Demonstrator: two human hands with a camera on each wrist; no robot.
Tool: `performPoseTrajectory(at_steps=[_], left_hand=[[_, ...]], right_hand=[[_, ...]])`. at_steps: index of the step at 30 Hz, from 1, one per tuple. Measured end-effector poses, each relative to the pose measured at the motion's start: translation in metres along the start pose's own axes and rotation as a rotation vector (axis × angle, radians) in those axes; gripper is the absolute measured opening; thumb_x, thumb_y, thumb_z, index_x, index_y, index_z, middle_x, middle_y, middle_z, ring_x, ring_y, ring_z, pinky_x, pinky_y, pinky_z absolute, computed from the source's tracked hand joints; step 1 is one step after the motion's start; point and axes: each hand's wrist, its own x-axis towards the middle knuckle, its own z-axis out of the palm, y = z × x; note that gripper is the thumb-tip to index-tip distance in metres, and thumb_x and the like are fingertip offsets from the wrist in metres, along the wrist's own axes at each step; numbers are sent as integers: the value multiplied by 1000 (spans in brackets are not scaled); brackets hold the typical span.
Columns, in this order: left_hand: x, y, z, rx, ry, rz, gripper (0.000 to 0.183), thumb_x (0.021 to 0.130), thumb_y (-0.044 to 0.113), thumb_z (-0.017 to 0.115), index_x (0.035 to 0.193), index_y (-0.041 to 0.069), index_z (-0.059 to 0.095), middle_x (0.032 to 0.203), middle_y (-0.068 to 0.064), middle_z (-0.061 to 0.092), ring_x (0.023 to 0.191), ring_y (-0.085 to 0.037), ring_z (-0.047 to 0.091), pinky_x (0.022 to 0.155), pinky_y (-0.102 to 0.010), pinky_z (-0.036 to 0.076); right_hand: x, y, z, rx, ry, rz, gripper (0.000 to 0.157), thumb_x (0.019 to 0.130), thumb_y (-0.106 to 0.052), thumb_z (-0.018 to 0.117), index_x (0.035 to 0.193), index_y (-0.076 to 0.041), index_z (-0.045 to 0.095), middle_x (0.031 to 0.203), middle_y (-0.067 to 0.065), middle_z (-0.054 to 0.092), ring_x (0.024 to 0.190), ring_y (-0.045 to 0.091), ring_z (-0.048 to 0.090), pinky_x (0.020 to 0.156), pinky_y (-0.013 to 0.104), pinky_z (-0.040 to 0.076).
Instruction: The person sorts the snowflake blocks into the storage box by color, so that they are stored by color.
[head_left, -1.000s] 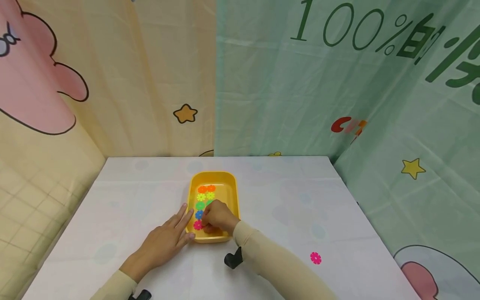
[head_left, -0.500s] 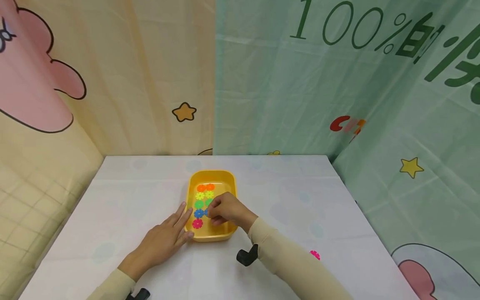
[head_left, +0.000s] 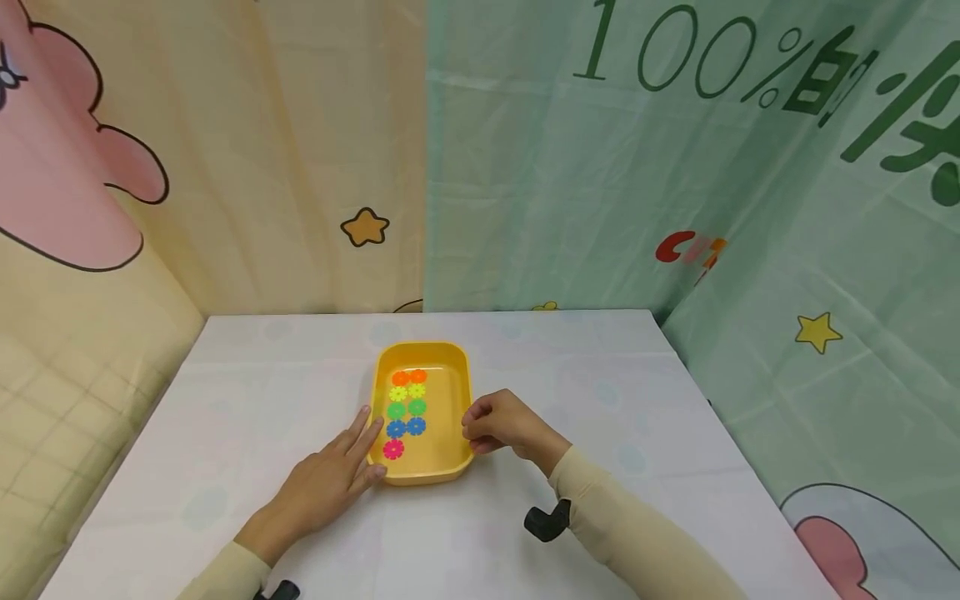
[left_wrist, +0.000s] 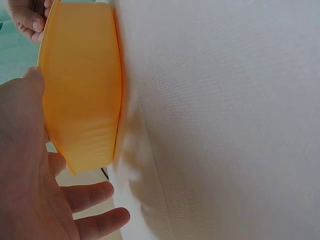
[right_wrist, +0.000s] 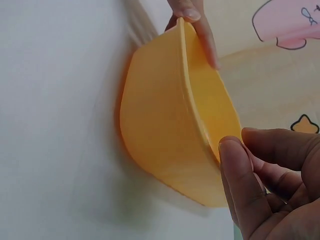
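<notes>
A yellow tray lies on the table with flower-shaped pieces in two columns. Orange pieces sit at the far end, then yellow pieces, green pieces and blue pieces, each a pair. One pink piece lies nearest me in the left column. My left hand rests on the tray's left rim, fingers spread, thumb at the near corner. My right hand is by the right rim, its fingers loosely bent; in the right wrist view thumb and fingertips come close together with nothing showing between them.
The white-covered table extends around the tray on all sides. Printed curtains stand behind and at both sides. Black wrist mounts stick out from the sleeves. My right sleeve covers part of the table at the right.
My right hand has left the blue piece in the right column and moved right to the tray's rim. The loose pink piece on the table is now hidden behind the right sleeve.
</notes>
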Motion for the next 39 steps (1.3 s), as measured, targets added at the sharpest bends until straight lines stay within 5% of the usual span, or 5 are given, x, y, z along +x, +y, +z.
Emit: performPoseTrajectory(at_steps=[20,39], left_hand=[[-1,0,0,-4,-8,7,77,101,59,50,162,17,30,170,-10,19,140,-39,48,93,-60,53],[-3,2,-1,-28,21,15,75,102,59,50,161,16,32,169,-11,22,137,-40,51,91,-60,54]], right_hand=[[-41,51,-64,-30,110,32,12,91,-5,73,99,3,69,84,13,69,66,16,65,64,31,60],[-93,117,-134,-120,311,107,18,92,-9,70,103,5,68,82,8,65,72,20,61,64,34,56]])
